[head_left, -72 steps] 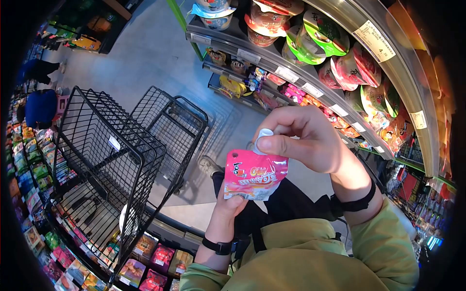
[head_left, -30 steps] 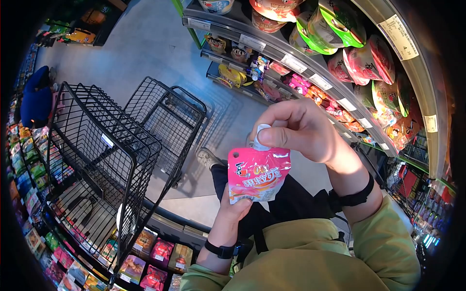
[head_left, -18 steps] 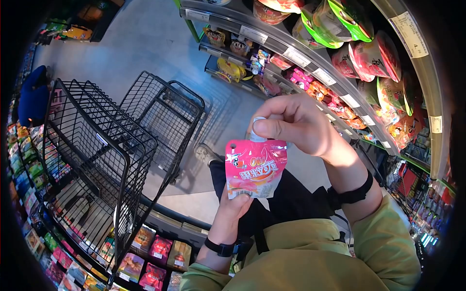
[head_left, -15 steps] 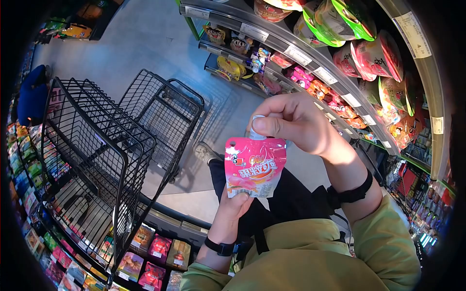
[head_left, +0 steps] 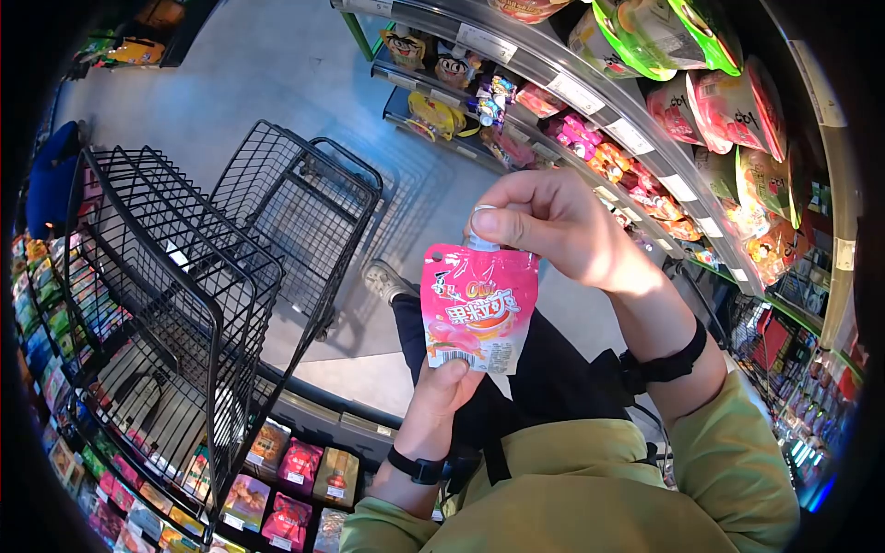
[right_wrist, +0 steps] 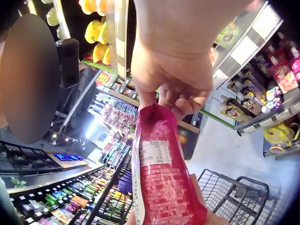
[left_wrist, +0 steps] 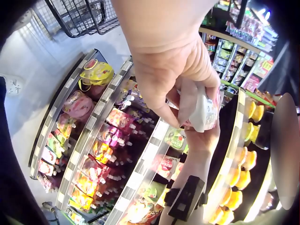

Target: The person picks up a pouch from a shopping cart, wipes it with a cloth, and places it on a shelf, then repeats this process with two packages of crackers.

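In the head view, a pink spouted jelly pouch (head_left: 479,309) with a white lower part stands upright in front of the body. My left hand (head_left: 444,385) grips its bottom corner, thumb on the front near the barcode. Above, my right hand (head_left: 558,226) pinches the white cap (head_left: 481,241) on the spout between thumb and forefinger. The right wrist view shows the pouch's pink back (right_wrist: 166,187), printed with small text, below the right hand (right_wrist: 173,70). In the left wrist view, the left hand (left_wrist: 164,61) holds the pale bottom end of the pouch (left_wrist: 204,112).
Two black wire shopping carts (head_left: 171,276) stand to the left on the grey floor (head_left: 267,55). A curved shelf (head_left: 590,101) with bagged cups and spouted pouches runs along the right. Packaged snacks (head_left: 286,516) line a low display at bottom left. A person in blue (head_left: 51,184) is at far left.
The pouch has tipped from foreshortened to facing the camera, so its front label shows fully. Both hands keep their hold, the right one slightly higher. The carts and shelf have shifted in view.
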Motion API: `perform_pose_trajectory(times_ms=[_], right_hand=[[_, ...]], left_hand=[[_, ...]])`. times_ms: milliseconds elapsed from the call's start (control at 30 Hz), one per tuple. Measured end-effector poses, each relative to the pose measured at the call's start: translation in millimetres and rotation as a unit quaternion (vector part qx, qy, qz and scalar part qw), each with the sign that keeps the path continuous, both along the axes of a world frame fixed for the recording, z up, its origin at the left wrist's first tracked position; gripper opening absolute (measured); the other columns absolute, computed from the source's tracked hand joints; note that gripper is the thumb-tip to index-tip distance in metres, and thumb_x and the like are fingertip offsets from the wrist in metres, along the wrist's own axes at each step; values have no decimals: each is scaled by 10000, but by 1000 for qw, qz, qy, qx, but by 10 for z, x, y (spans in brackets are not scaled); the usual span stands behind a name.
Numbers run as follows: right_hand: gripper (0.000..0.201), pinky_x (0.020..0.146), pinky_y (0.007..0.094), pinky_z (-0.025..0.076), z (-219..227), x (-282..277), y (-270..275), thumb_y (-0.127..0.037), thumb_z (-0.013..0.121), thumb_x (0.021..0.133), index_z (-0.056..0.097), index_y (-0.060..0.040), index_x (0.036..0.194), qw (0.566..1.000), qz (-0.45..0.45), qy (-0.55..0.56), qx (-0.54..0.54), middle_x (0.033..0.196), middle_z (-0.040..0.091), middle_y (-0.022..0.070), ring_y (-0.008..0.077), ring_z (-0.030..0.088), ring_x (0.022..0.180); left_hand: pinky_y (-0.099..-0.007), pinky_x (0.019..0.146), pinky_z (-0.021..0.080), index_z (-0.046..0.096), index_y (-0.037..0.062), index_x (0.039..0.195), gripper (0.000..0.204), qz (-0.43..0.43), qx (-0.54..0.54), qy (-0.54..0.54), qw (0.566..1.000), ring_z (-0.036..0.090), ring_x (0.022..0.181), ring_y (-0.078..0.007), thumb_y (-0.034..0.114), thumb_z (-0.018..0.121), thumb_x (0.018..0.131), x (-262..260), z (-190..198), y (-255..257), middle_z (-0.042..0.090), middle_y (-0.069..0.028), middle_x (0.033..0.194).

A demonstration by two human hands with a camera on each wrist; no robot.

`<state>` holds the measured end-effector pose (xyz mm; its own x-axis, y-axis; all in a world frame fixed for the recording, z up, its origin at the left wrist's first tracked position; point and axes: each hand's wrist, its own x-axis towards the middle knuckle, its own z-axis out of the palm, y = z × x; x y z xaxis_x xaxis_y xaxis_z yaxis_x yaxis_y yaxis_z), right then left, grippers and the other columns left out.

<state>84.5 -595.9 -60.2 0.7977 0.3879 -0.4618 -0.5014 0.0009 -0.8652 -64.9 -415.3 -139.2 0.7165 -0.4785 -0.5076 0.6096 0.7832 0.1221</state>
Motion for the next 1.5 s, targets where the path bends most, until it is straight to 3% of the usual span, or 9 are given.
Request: perform_pose_trajectory(times_ms=[233, 433, 567, 733, 1133, 1200, 1267, 1433, 1500], right_hand=[[279, 577, 184, 382, -260, 15, -74, -273, 594, 890, 626, 3, 861, 999, -23, 2, -21, 723, 592, -15, 24, 498, 654], [326, 535, 197, 354, -540, -47, -184, -382, 584, 881, 621, -58, 866, 994, -69, 81, -29, 688, 560, -48, 24, 461, 597], [361, 526, 201, 355, -692, -74, -187, -411, 612, 855, 602, -56, 922, 984, -115, 134, -21, 689, 540, -53, 29, 464, 595], [373, 513, 207, 351, -773, -93, -178, -422, 618, 847, 606, -56, 921, 982, -130, 138, -22, 674, 532, -48, 36, 465, 585], [374, 549, 198, 357, -852, -126, -207, -407, 607, 857, 598, -48, 961, 969, -198, 143, -44, 722, 546, -55, 24, 470, 636], [333, 565, 193, 369, -808, -108, -257, -394, 600, 865, 603, -66, 922, 988, -102, 104, -55, 744, 552, -59, 20, 472, 650], [314, 569, 186, 371, -800, -101, -263, -397, 591, 870, 605, -84, 881, 990, -91, 97, -55, 756, 558, -59, 14, 470, 654], [195, 744, 216, 448, -807, -95, -290, -221, 619, 877, 573, -64, 983, 992, -41, 113, -34, 890, 601, -14, 61, 564, 823], [107, 720, 205, 453, -785, -101, -319, -144, 612, 875, 563, -71, 935, 993, -39, 106, -25, 849, 597, -27, 56, 571, 807]], left_hand=[[-422, 1060, 309, 290, 26, 1357, 809, 8, 3, -8, 1000, 391, 1264, -268, 244, 753, 731, -12, -145, -6, 417, -116, 1345], [-435, 1037, 335, 197, 11, 1393, 900, -8, 49, -43, 998, 376, 1277, -273, 576, 569, 798, 85, -89, -36, 362, -137, 1387], [-448, 1015, 354, 227, -1, 1383, 792, 12, -23, -58, 998, 401, 1259, -287, 481, 551, 844, 94, -129, -11, 374, -153, 1379], [-468, 960, 405, 265, 9, 1372, 761, -27, 16, 3, 1000, 468, 1192, -327, 265, 581, 729, 105, -168, -7, 424, -173, 1329], [-466, 908, 437, 305, 34, 1355, 659, -36, 72, 5, 997, 492, 1157, -296, 281, 537, 790, 72, -361, -95, 450, -141, 1306], [-472, 905, 438, 306, 46, 1356, 644, -44, 76, 10, 996, 474, 1176, -291, 292, 519, 800, 88, -383, -105, 431, -135, 1324], [-457, 974, 387, 300, 13, 1354, 558, 2, -17, 21, 1000, 438, 1222, -283, 143, 427, 827, 67, -443, -97, 432, -130, 1336], [-469, 903, 432, 313, 79, 1360, 615, -25, 70, 35, 997, 458, 1194, -288, 365, 495, 847, 99, -520, -169, 426, -115, 1340], [-461, 918, 427, 318, 81, 1358, 576, -12, 58, 57, 997, 459, 1196, -295, 399, 447, 895, 131, -624, -195, 438, -119, 1331]])
